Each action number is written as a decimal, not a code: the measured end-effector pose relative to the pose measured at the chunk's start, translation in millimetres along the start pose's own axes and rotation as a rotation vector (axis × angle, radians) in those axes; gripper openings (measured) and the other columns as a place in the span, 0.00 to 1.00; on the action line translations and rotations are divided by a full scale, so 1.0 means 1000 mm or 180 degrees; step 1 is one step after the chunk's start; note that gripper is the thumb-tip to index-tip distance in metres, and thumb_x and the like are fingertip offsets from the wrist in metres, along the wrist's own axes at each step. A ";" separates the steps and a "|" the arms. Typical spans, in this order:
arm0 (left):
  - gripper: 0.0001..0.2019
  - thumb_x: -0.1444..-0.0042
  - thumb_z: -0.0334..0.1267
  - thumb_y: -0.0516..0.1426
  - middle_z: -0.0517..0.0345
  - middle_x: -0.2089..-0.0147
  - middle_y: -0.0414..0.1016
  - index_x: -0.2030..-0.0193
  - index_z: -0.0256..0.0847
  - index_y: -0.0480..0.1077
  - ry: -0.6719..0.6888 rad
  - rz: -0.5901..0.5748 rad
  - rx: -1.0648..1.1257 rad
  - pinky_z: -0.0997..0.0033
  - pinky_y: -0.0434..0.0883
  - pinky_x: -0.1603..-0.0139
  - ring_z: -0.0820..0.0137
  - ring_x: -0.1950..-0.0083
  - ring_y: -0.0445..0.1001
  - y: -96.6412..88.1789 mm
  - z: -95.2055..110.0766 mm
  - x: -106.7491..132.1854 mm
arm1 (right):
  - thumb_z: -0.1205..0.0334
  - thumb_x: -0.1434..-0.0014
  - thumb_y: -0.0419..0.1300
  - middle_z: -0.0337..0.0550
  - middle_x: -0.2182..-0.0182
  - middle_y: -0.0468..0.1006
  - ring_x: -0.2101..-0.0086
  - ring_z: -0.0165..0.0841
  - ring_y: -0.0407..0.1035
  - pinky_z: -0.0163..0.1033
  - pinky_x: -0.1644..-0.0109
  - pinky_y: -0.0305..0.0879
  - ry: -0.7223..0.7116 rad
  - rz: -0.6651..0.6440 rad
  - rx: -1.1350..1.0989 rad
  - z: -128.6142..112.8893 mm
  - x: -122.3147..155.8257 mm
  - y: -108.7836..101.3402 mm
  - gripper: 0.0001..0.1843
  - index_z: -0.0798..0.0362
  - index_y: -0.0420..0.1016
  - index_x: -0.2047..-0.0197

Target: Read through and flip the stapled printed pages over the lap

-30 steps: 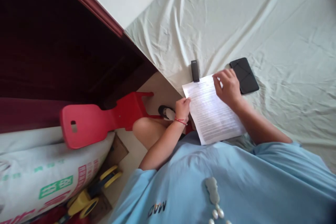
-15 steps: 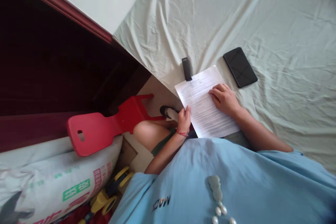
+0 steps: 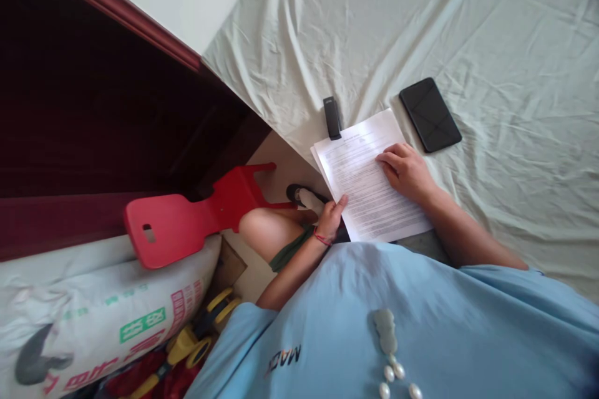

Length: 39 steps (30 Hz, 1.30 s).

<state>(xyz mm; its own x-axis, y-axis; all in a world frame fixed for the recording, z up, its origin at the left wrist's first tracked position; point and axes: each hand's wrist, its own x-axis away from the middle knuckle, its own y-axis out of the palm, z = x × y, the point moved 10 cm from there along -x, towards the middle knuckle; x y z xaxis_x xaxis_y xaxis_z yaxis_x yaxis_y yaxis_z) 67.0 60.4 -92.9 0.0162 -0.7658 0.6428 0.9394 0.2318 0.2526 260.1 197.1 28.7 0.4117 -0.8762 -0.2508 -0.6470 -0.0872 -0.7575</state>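
A stack of printed white paper sheets (image 3: 362, 177) lies at the edge of a bed covered in a pale wrinkled sheet (image 3: 468, 25). My left hand (image 3: 332, 217) pinches the near left edge of the sheets, thumb on top. My right hand (image 3: 406, 171) rests on the right side of the page, fingers curled and pressing on the paper. A small black stick-shaped device (image 3: 332, 118) lies just beyond the paper's top left corner. A black phone (image 3: 430, 115) lies face up on the sheet, right of the paper's top.
A red plastic stool (image 3: 187, 218) lies tipped on the floor left of my knee. Below it sit a printed white sack (image 3: 93, 318) and a yellow toy (image 3: 196, 336). A dark wooden headboard (image 3: 116, 87) fills the left.
My right hand came down from the paper's top edge near the phone onto the page's right side. My left hand slid down the left edge toward the near corner.
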 end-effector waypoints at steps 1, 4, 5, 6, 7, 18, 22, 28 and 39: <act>0.36 0.53 0.69 0.73 0.43 0.52 0.87 0.56 0.33 0.84 -0.0077 -0.0038 0.0049 0.48 0.75 0.32 0.50 0.45 0.84 0.001 -0.005 0.001 | 0.61 0.26 0.54 0.52 0.56 0.82 0.56 0.45 0.73 0.53 0.47 0.74 0.0010 0.0002 -0.0002 0.001 0.000 0.000 0.15 0.49 0.85 0.53; 0.37 0.55 0.70 0.73 0.42 0.51 0.87 0.57 0.33 0.84 -0.0172 -0.0080 0.0117 0.47 0.73 0.29 0.49 0.43 0.84 0.004 -0.011 0.004 | 0.61 0.26 0.54 0.52 0.56 0.82 0.56 0.45 0.73 0.53 0.47 0.74 -0.0013 -0.0012 -0.0013 0.000 0.002 0.000 0.15 0.49 0.85 0.53; 0.38 0.56 0.70 0.73 0.42 0.50 0.87 0.56 0.33 0.84 -0.0172 -0.0056 0.0145 0.46 0.72 0.28 0.49 0.42 0.84 0.004 -0.011 0.004 | 0.61 0.26 0.54 0.52 0.55 0.82 0.55 0.45 0.74 0.53 0.47 0.75 -0.0038 -0.0008 -0.0024 -0.002 0.002 -0.001 0.16 0.50 0.85 0.52; 0.38 0.56 0.70 0.73 0.42 0.50 0.87 0.56 0.33 0.84 -0.0169 -0.0031 0.0183 0.46 0.71 0.28 0.48 0.41 0.83 0.004 -0.011 0.005 | 0.61 0.26 0.54 0.52 0.55 0.83 0.55 0.45 0.74 0.53 0.46 0.75 -0.0054 0.0024 -0.0020 -0.003 0.003 -0.003 0.16 0.50 0.84 0.52; 0.37 0.56 0.69 0.74 0.42 0.49 0.87 0.56 0.33 0.84 -0.0163 -0.0018 0.0231 0.46 0.71 0.27 0.48 0.41 0.83 0.005 -0.010 0.005 | 0.61 0.25 0.53 0.52 0.54 0.83 0.54 0.45 0.74 0.53 0.45 0.74 -0.0032 0.0098 0.0020 -0.004 0.004 -0.007 0.16 0.50 0.84 0.51; 0.35 0.49 0.68 0.71 0.41 0.48 0.87 0.55 0.33 0.84 0.0124 0.0009 0.0276 0.50 0.73 0.29 0.48 0.37 0.82 0.004 0.000 0.000 | 0.55 0.27 0.55 0.61 0.38 0.79 0.44 0.57 0.69 0.64 0.42 0.66 0.1181 0.0210 0.1207 0.021 0.013 -0.033 0.26 0.55 0.73 0.31; 0.33 0.45 0.68 0.69 0.44 0.44 0.86 0.52 0.36 0.84 0.0364 0.0017 0.0243 0.53 0.71 0.28 0.52 0.38 0.82 0.001 0.009 -0.001 | 0.55 0.26 0.53 0.62 0.39 0.80 0.44 0.58 0.69 0.64 0.42 0.65 0.1212 0.0097 0.1262 0.015 0.013 -0.029 0.26 0.55 0.72 0.31; 0.33 0.42 0.69 0.66 0.44 0.44 0.86 0.50 0.37 0.84 0.0545 0.0149 0.0072 0.54 0.72 0.30 0.52 0.38 0.82 -0.005 0.018 -0.002 | 0.54 0.25 0.52 0.62 0.40 0.81 0.45 0.58 0.71 0.63 0.43 0.66 0.1121 -0.0048 0.1194 0.012 0.012 -0.024 0.27 0.57 0.72 0.30; 0.36 0.61 0.58 0.79 0.41 0.47 0.86 0.51 0.33 0.83 -0.0193 0.0054 0.0761 0.44 0.73 0.28 0.47 0.41 0.84 0.020 0.013 0.005 | 0.55 0.25 0.52 0.58 0.38 0.80 0.45 0.54 0.72 0.63 0.37 0.71 0.0698 0.0090 0.0767 0.008 0.009 -0.020 0.24 0.55 0.75 0.33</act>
<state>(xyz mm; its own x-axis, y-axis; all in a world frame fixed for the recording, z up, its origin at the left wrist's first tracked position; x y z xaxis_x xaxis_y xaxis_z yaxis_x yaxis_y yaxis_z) 81.5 68.9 -75.4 0.0039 -0.7250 0.6887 0.8313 0.3852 0.4007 282.1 194.4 36.9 0.2308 -0.9601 -0.1578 -0.4748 0.0304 -0.8796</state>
